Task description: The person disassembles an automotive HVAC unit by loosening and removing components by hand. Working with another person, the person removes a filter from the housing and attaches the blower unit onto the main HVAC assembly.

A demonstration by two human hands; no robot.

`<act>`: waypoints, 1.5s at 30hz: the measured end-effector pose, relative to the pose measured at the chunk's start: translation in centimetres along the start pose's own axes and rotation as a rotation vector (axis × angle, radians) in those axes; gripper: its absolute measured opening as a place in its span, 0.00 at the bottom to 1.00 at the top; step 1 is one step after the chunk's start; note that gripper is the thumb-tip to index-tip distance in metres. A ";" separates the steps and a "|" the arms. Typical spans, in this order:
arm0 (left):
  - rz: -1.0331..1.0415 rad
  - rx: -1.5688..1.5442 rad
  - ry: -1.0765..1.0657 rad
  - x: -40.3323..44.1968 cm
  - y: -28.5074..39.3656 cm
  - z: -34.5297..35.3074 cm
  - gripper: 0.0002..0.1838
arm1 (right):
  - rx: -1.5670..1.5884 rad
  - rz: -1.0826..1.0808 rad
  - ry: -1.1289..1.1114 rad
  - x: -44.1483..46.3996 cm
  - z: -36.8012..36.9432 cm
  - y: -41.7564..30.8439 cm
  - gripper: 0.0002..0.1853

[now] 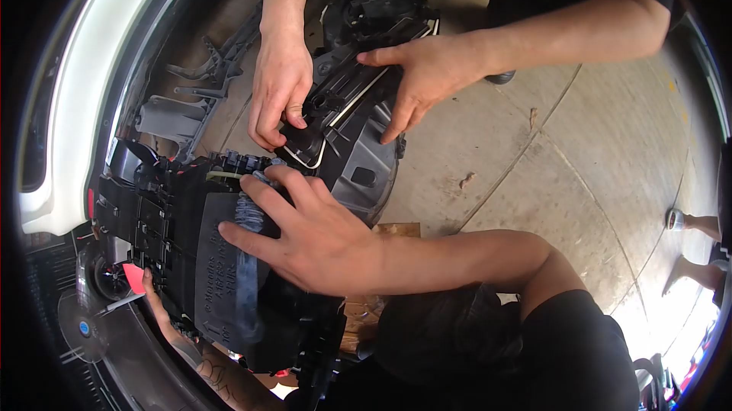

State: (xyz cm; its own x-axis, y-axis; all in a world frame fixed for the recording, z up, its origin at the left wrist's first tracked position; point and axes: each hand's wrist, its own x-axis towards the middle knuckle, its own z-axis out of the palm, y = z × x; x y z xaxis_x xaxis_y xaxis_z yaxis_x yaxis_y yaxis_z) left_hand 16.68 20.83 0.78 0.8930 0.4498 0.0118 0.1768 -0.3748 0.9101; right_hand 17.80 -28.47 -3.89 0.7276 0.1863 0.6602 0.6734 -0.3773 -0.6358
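Note:
A large black plastic housing (229,274) with raised "Mercedes" lettering and a worn grey-blue strip (248,274) sits in front of me. My right hand (320,239) rests across its upper part, fingers spread and curved against the strip and edge. From the lower left, my left hand (158,306) grips the housing's side; most of its fingers are hidden behind it. Just beyond, another black plastic part (362,159) with a pale seal line has a co-worker's left hand (274,94) and right hand (427,79) on it.
A grey metal bracket frame (179,117) lies on the concrete floor (496,136) at upper left. The white car body edge (72,91) curves along the left. Brown cardboard or wood (358,319) shows below my right forearm. Another person's feet (675,274) stand at far right.

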 end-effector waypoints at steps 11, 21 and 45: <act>0.007 0.017 0.046 0.4 0.8 0.0 0.41 | 0.041 -0.123 0.180 -3.8 5.4 2.4 0.35; -0.030 0.035 0.026 1.9 1.8 0.7 0.41 | 0.173 -0.133 0.178 -4.0 4.6 2.9 0.34; -0.146 0.001 -0.006 1.0 2.7 2.0 0.42 | 0.157 -0.134 0.171 -3.8 4.5 2.9 0.34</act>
State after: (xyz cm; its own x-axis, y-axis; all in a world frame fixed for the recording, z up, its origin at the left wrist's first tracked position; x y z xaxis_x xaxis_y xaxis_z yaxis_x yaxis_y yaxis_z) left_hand 18.87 18.61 2.40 0.8603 0.4949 -0.1227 0.3051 -0.3069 0.9015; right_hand 17.59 -26.23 -10.07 0.6068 0.0636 0.7923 0.7840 -0.2117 -0.5835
